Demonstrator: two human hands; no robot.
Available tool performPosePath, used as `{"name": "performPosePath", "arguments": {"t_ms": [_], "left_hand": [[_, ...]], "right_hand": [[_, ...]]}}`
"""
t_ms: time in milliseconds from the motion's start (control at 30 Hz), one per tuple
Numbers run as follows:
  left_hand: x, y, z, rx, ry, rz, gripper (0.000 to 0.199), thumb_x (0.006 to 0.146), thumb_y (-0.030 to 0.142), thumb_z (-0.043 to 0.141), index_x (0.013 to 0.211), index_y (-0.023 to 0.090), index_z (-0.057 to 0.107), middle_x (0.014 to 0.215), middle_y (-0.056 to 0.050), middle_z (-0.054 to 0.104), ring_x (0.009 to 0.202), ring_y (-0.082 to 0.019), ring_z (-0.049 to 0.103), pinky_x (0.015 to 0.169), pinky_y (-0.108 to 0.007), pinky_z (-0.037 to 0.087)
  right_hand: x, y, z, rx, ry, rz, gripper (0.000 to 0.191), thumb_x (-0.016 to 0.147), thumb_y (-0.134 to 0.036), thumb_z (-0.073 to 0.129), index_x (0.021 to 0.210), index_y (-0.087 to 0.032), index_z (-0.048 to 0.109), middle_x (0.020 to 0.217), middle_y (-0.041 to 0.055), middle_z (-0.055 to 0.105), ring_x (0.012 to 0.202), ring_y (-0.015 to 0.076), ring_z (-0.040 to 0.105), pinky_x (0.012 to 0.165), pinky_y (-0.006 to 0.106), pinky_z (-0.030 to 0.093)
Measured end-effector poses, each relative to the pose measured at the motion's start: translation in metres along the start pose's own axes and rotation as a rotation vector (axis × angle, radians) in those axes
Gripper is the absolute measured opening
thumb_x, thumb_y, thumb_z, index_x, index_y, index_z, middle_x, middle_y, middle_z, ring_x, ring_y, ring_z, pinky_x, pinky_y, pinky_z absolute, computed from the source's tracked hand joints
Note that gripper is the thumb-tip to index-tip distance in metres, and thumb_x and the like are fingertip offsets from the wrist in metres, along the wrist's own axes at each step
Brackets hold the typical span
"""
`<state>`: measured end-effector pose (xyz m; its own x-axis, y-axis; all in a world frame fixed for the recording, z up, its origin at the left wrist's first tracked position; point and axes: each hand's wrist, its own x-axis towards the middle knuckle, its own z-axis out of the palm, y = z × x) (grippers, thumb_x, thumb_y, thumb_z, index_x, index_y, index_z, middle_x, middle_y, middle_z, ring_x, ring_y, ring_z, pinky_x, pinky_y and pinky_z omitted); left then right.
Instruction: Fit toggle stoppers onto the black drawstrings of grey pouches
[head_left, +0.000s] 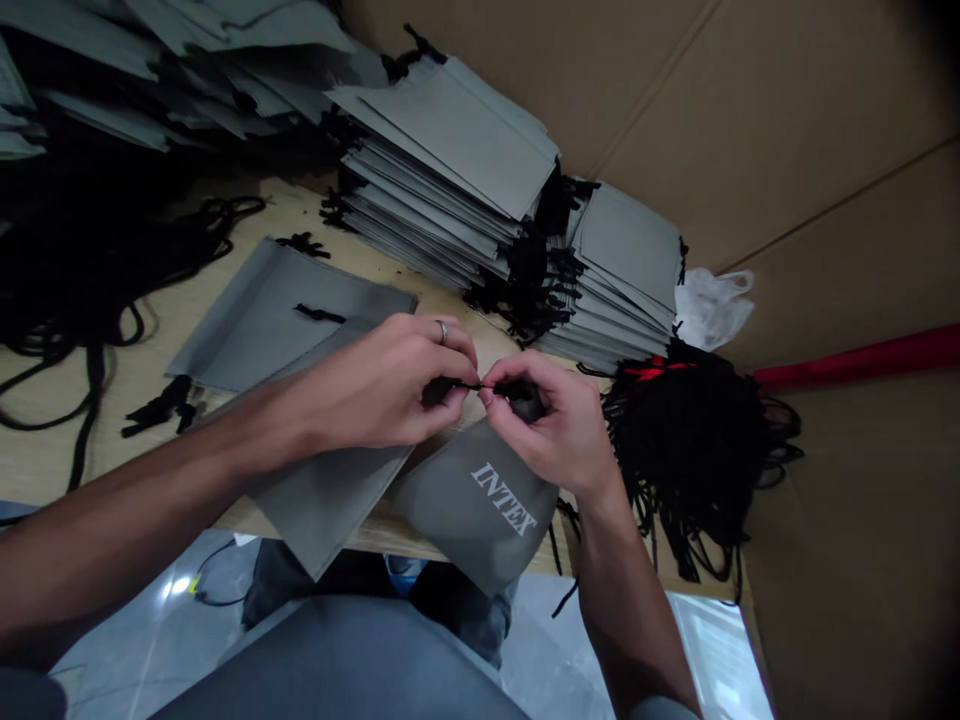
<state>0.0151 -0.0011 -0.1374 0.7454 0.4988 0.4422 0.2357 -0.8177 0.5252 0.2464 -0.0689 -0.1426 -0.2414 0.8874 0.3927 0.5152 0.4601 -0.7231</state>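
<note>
The left hand [390, 385] and right hand [551, 425] met fingertip to fingertip over the near edge of the table [180, 310], both pinched on a thin black drawstring [471, 386] at the mouth of a grey INTEX pouch [480, 510] hanging off that edge. 2 flat grey pouches [277, 310] lay to the left, stacked pouches [450, 170] far behind, and a bundle of black cords [690, 450] to the right.

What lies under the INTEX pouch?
The INTEX pouch partly overlaps another flat grey pouch on the wooden table and overhangs its edge. Whatever sits directly beneath its upper part is covered.
</note>
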Motion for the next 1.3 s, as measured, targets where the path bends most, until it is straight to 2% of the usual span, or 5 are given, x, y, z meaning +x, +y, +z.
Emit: {"name": "performPosePath", "arguments": {"t_ms": [267,533,733,967,1300], "left_hand": [[0.001,0.006,-0.003,-0.109,-0.012,-0.097,0.022,0.097,0.017,0.065,0.082,0.02,0.08,0.089,0.001,0.085,0.074,-0.012,0.074,0.07,-0.025,0.049],[0.001,0.005,0.019,0.151,-0.09,-0.217,0.007,0.09,0.02,0.065,0.09,0.021,0.071,0.065,0.002,0.066,0.057,-0.017,0.059,0.058,-0.032,0.035],[0.0,-0.008,0.027,0.3,-0.161,-0.127,0.02,0.104,0.016,0.054,0.099,0.017,0.074,0.096,-0.009,0.079,0.085,-0.026,0.075,0.064,-0.035,0.041],[0.0,-0.015,0.026,0.244,-0.147,-0.013,0.026,0.091,0.001,0.051,0.096,0.02,0.068,0.095,-0.005,0.076,0.087,-0.023,0.071,0.072,-0.033,0.046],[0.002,-0.01,0.021,-0.039,-0.017,0.003,0.025,0.096,0.004,0.044,0.085,0.021,0.06,0.077,0.001,0.067,0.069,-0.015,0.062,0.067,-0.028,0.044]], "right_hand": [[0.0,-0.004,-0.001,-0.022,-0.021,-0.008,0.017,0.093,-0.012,0.077,0.105,-0.024,0.077,0.095,-0.0021,0.083,0.08,0.0142,0.075,0.08,0.028,0.062],[0.001,-0.006,0.003,-0.045,-0.058,-0.036,0.018,0.093,-0.011,0.073,0.104,-0.025,0.078,0.098,-0.0012,0.085,0.085,0.0156,0.08,0.084,0.028,0.065],[0.001,0.003,0.003,-0.005,-0.03,0.097,0.018,0.092,-0.012,0.075,0.104,-0.025,0.081,0.099,-0.0003,0.086,0.088,0.0173,0.08,0.085,0.031,0.063],[0.004,0.011,0.001,0.21,0.063,0.266,0.012,0.086,-0.015,0.079,0.094,-0.024,0.078,0.086,-0.0016,0.079,0.078,0.0158,0.072,0.074,0.03,0.058],[0.008,0.012,-0.008,0.301,0.054,0.179,0.008,0.09,-0.018,0.083,0.096,-0.023,0.079,0.09,-0.0008,0.08,0.083,0.0153,0.074,0.078,0.029,0.06]]}}
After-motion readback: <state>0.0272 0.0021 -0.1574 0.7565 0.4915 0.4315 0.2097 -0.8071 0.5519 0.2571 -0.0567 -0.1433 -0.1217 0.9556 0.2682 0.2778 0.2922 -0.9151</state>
